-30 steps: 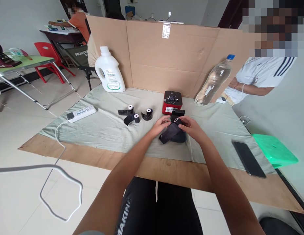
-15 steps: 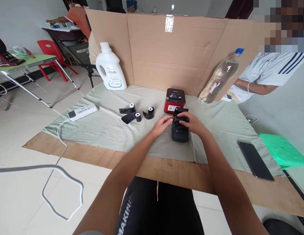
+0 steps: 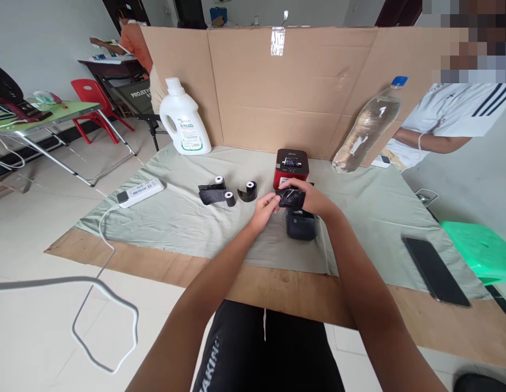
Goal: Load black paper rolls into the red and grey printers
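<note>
My left hand (image 3: 265, 212) and my right hand (image 3: 316, 198) hold a glossy black film ribbon roll (image 3: 292, 198) between them, fingers closed on its two ends. It hangs just above a small black label printer (image 3: 301, 226) on the cloth, partly covering it; whether the printer's lid is raised behind my hand is hard to see. Behind my hands stands a red and black box-shaped device (image 3: 292, 159). Left of my left hand are several black film rolls with white cores, among them one with a curled loose end (image 3: 247, 193) and one with a longer strip (image 3: 214, 196).
A white detergent bottle (image 3: 185, 122) and a tilted water bottle (image 3: 367, 128) stand by the cardboard screen (image 3: 289, 81). A power strip (image 3: 141, 192) lies left, a phone (image 3: 436, 270) right. Beyond the screen a person in a white shirt (image 3: 452, 117) is at the right.
The black ribbon roll has been lifted off the printer and now sits between both hands, shifted slightly left. My right hand has moved up and left. The view has shifted slightly.
</note>
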### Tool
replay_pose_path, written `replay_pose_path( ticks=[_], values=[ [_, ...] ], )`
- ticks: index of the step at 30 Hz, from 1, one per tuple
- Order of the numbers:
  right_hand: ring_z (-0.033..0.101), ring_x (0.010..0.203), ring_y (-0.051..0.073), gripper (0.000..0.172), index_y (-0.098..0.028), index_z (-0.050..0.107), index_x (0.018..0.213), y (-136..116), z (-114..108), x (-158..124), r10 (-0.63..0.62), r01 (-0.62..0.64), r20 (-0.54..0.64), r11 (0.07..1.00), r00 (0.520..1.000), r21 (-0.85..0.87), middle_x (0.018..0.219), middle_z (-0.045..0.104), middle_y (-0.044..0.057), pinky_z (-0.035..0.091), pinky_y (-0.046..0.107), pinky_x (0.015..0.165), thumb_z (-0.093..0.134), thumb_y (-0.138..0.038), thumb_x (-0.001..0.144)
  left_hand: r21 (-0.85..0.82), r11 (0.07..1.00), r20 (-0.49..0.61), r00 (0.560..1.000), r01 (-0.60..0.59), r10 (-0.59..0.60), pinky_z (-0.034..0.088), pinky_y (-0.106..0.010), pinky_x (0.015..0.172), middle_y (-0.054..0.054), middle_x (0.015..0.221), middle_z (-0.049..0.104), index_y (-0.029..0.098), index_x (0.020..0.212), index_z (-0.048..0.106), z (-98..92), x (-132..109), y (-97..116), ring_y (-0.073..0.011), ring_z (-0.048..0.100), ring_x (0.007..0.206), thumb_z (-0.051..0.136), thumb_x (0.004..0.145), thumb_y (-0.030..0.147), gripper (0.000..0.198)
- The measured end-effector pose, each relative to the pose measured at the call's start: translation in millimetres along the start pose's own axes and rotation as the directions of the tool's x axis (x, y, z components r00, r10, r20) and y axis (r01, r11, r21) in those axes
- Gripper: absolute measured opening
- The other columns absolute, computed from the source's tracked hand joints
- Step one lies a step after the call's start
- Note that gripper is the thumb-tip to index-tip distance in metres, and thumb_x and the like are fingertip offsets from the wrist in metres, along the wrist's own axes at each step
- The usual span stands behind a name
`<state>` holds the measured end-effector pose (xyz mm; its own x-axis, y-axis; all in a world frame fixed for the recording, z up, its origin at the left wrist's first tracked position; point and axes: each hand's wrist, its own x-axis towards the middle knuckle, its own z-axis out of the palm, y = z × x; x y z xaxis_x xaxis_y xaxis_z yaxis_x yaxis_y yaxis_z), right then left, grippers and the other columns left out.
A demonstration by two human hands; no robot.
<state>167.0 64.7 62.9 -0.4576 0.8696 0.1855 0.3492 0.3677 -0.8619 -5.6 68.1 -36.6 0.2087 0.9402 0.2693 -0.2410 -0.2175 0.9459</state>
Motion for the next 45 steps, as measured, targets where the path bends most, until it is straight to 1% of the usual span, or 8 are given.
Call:
replay_pose_path(
  ticks=[5,9,13,18,23,30,37,45],
  values=[
    [0.059,0.063,0.014,0.029,-0.018,0.069,0.108,4.5,-12.0,-4.2,0.259,-0.258,0.007,0.963,0.966,-0.075,0.082,0.072,0.003,0.049,0.028,0.064,0.06,-0.018,0.08,-0.025,1.0,0.011,1.0,0.013,-0.012,0.038,-0.025,0.061,0.001,0.071,0.065,0.015,0.098,0.071,5.0,0.1,-3.6,-0.0098,0.048,0.062,0.082,0.071,0.063,0.056],
    [0.059,0.066,0.015,0.03,-0.019,0.072,0.103,4.4,-32.1,-12.5,0.328,-0.304,0.121,0.935,0.937,-0.181,0.094,0.074,0.005,0.047,0.028,0.061,0.067,-0.021,0.074,-0.03,0.997,0.122,0.991,0.066,-0.062,0.045,-0.027,0.072,-0.001,0.08,0.07,0.015,0.115,0.07,10.8,-4.3,-5.4,-0.0126,0.059,0.072,0.086,0.07,0.057,0.064],
    [0.066,0.085,0.021,0.026,-0.019,0.071,0.103,11.2,-44.8,-18.0,0.296,-0.252,0.115,0.923,0.948,-0.292,0.103,0.075,0.007,0.051,0.032,0.076,0.068,-0.023,0.077,0.037,0.998,0.127,0.991,0.043,-0.047,0.045,-0.026,0.074,-0.003,0.088,0.073,0.016,0.125,0.064,11.8,-8.0,-4.9,-0.0129,0.062,0.078,0.081,0.08,0.051,0.06],
    [0.068,0.1,0.025,0.026,-0.019,0.073,0.105,24.3,-45.1,-15.0,0.336,-0.287,0.031,0.847,0.941,-0.447,0.109,0.076,0.008,0.051,0.037,0.091,0.066,-0.016,0.08,0.22,0.975,0.123,0.992,-0.045,0.018,0.038,-0.024,0.062,-0.004,0.096,0.07,0.017,0.124,0.064,9.3,-8.6,-6.1,-0.0086,0.051,0.066,0.075,0.086,0.044,0.048],
    [0.069,0.104,0.026,0.026,-0.018,0.072,0.108,29.7,-40.1,-10.8,0.371,-0.331,0.001,0.831,0.929,-0.447,0.116,0.076,0.011,0.052,0.036,0.091,0.065,-0.015,0.083,0.331,0.925,0.244,0.964,-0.188,0.108,0.039,-0.024,0.061,-0.005,0.104,0.062,0.02,0.124,0.065,8.0,-10.5,-7.0,-0.0093,0.047,0.067,0.07,0.087,0.038,0.042],
    [0.069,0.1,0.026,0.026,-0.02,0.069,0.11,25.8,-47.5,-16.1,0.356,-0.34,-0.028,0.864,0.934,-0.371,0.114,0.076,0.009,0.053,0.035,0.083,0.065,-0.02,0.084,0.477,0.802,0.33,0.919,-0.359,0.215,0.049,-0.03,0.079,-0.005,0.104,0.056,0.023,0.131,0.064,8.4,-18.0,2.4,-0.016,0.053,0.082,0.073,0.086,0.036,0.048],
    [0.067,0.096,0.027,0.028,-0.02,0.068,0.106,30.9,-31.3,-11.4,0.399,-0.364,-0.043,0.783,0.916,-0.505,0.112,0.075,0.01,0.051,0.035,0.083,0.066,-0.015,0.078,0.479,0.78,0.434,0.881,-0.403,0.189,0.051,-0.035,0.089,-0.008,0.105,0.062,0.023,0.111,0.074,9.0,-20.8,4.3,-0.0217,0.063,0.096,0.071,0.089,0.043,0.029],
    [0.067,0.095,0.028,0.029,-0.021,0.071,0.099,35.5,-9.6,-10.7,0.334,-0.329,-0.134,0.642,0.933,-0.693,0.103,0.075,0.011,0.049,0.036,0.081,0.068,-0.012,0.072,0.496,0.784,0.441,0.886,-0.372,0.142,0.053,-0.035,0.089,-0.008,0.109,0.064,0.025,0.114,0.074,8.9,-21.4,4.1,-0.0219,0.064,0.095,0.075,0.086,0.048,0.037]
  ],
)
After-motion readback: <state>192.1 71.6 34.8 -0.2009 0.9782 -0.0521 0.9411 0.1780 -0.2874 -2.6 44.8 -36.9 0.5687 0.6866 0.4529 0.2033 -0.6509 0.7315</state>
